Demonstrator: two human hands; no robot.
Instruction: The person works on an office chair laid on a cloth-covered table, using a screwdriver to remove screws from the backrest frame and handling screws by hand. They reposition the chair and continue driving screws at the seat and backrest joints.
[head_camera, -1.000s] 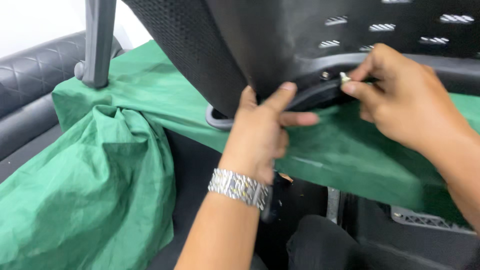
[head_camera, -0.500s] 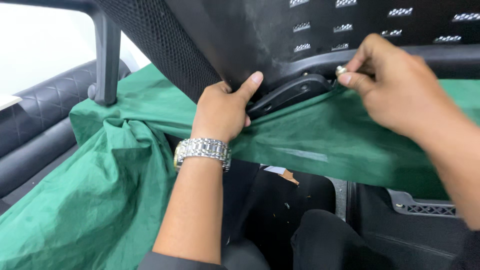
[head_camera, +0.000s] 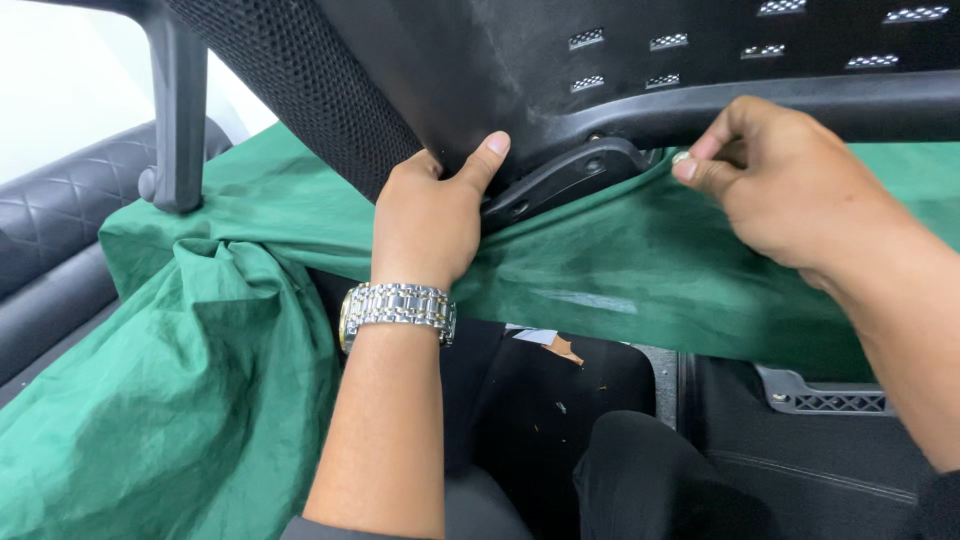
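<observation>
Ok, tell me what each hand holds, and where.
Left hand grips the black chair seat at its lower edge. Right hand pinches a small screw-like piece at its fingers' tips.

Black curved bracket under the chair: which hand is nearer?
Left. The left hand grips the chair edge right beside the bracket; the right hand sits farther off, fingers pinching something small.

No packages, signs or screens are in view. The only label-like item is a small scrap of paper (head_camera: 545, 340), white with a tan torn piece beside it. It lies on the dark floor just below the lower edge of the green cloth (head_camera: 640, 270). Whether it carries print cannot be told.
</observation>
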